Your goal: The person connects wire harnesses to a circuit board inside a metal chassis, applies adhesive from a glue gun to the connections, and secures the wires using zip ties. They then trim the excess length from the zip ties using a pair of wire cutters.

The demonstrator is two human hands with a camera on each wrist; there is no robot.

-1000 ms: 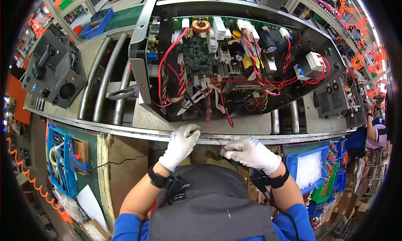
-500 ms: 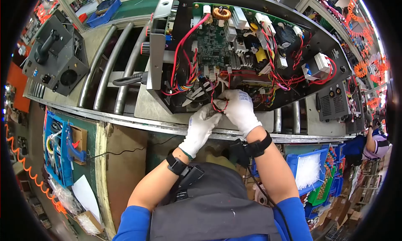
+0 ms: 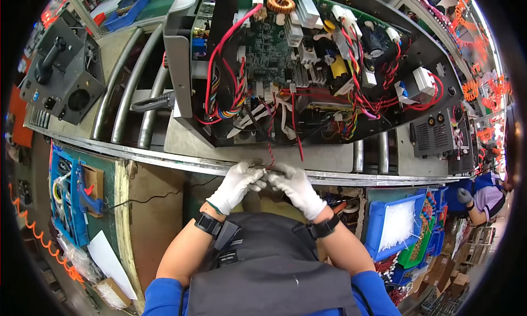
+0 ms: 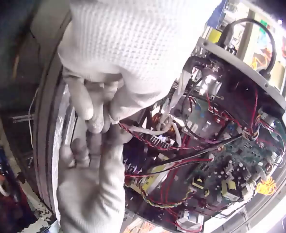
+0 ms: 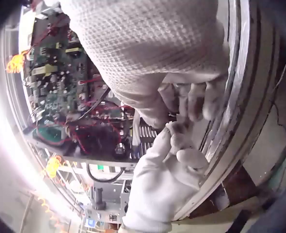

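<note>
Both hands wear white knit gloves and meet in front of the chassis edge. My left hand [image 3: 239, 185] and right hand [image 3: 296, 188] pinch the end of a thin red-and-black twisted wire [image 3: 270, 143] between their fingertips. From there the wire runs up into an open black chassis [image 3: 184, 69] holding a green circuit board [image 3: 263, 55]. In the left wrist view the twisted wire [image 4: 147, 141] leads away from the touching fingertips. The wire's tip is mostly hidden by the fingers. A separate red lead [image 3: 301, 143] hangs over the chassis's front edge, right of the twisted wire.
The chassis sits on a plate [image 3: 329, 158] over a roller conveyor [image 3: 129, 104] with a metal front rail [image 3: 208, 166]. Another grey unit [image 3: 66, 77] stands left. Blue bins [image 3: 373, 228] are at the right, a blue tool tray [image 3: 68, 200] at the left. Another person [image 3: 486, 198] is far right.
The hands, apart a second ago, came together by the chassis's front edge, then drew back toward the body. The twisted wire, looped half a second ago, now stretches out to the fingertips.
</note>
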